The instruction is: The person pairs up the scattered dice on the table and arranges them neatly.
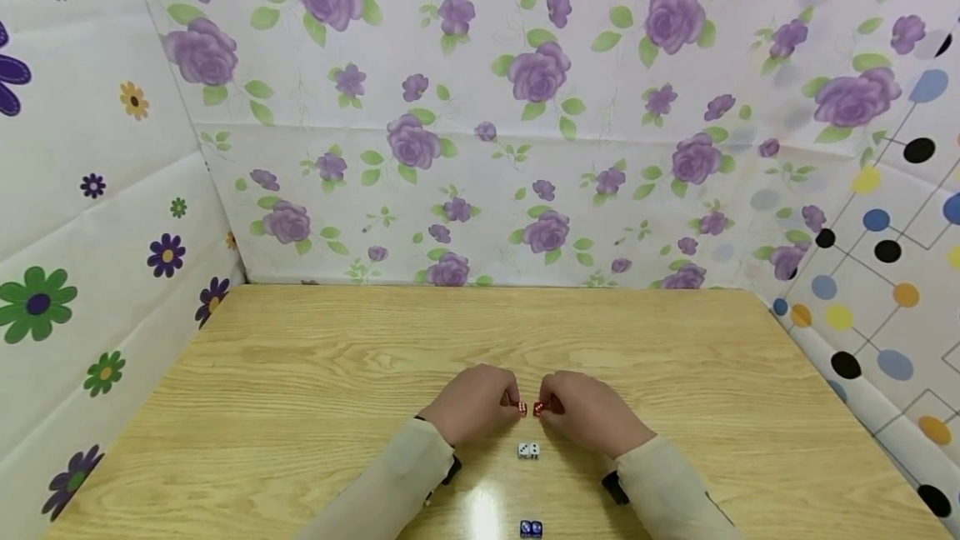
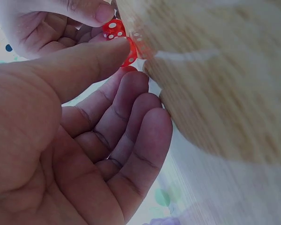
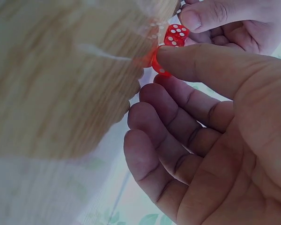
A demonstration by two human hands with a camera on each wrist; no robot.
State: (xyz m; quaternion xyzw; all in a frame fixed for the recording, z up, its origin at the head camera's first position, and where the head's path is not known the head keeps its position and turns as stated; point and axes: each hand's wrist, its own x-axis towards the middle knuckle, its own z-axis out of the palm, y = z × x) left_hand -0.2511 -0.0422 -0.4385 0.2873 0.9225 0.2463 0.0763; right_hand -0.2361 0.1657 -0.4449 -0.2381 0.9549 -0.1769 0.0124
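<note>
Two red dice with white pips are at the middle of the wooden table, a small gap apart in the head view. My left hand [image 1: 474, 403] pinches the left red die [image 1: 522, 409] between thumb and fingertips. Opposite it, my right hand [image 1: 591, 412] pinches the right red die [image 1: 538, 409] the same way. In the left wrist view the thumb partly covers the left die [image 2: 130, 56]. The right thumb likewise hides part of the right die [image 3: 159, 65] in the right wrist view. Both dice are at the tabletop.
Nearer than the hands, a pair of white dice [image 1: 528, 451] sits side by side. Closer to the front edge of the view lies a pair of blue dice [image 1: 531, 529]. Flowered and dotted cloths stand around the wooden table [image 1: 337, 340] at the back and sides.
</note>
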